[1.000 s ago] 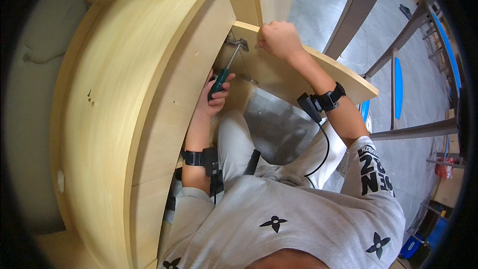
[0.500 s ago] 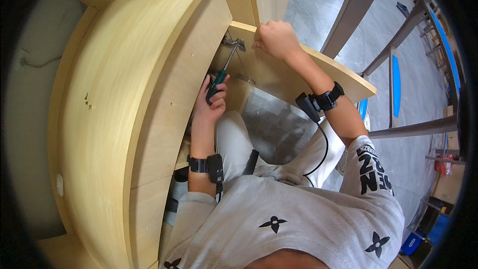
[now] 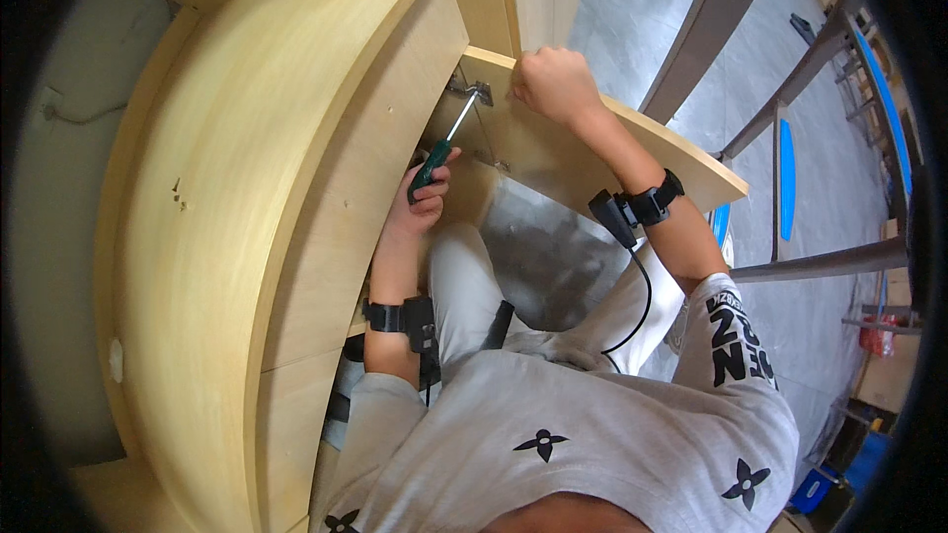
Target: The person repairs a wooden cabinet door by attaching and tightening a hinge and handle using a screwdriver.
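Dark-green-handled, the slim steel-shafted screwdriver [image 3: 433,164] has its tip at a grey metal hinge [image 3: 483,95] in the head view; your left hand [image 3: 413,207] wraps its handle, your right hand [image 3: 558,85] curls over the pale wooden panel [image 3: 543,153]. Bold black lettering [image 3: 729,360] marks your light-grey sleeve [image 3: 709,311].

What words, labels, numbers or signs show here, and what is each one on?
Right sleeve: a small line of print above large black letters, bent round the arm; I don't copy out printed wording.
Shirt front: black four-petalled shapes, no words.
Green screwdriver in the left hand: no lettering readable.
Blue box: any marking is too small to read.
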